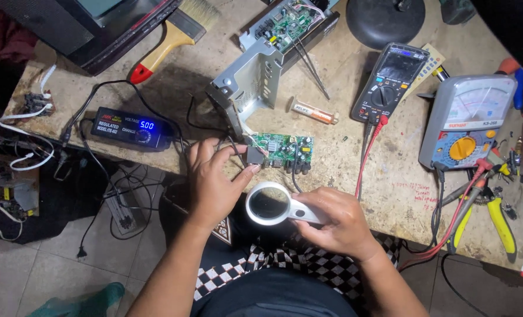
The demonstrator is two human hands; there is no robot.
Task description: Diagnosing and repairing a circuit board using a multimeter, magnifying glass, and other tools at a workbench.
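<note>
Left hand (214, 182) is pinching the left end of the small green circuit board (282, 151), sitting near the surface (355, 176) edge. Right hand (337, 220) is wrapped around the white magnifying glass (269, 203) handle, lens at 6 o'clock from the board. Black multimeter (390, 79) sits at 1 o'clock.
</note>
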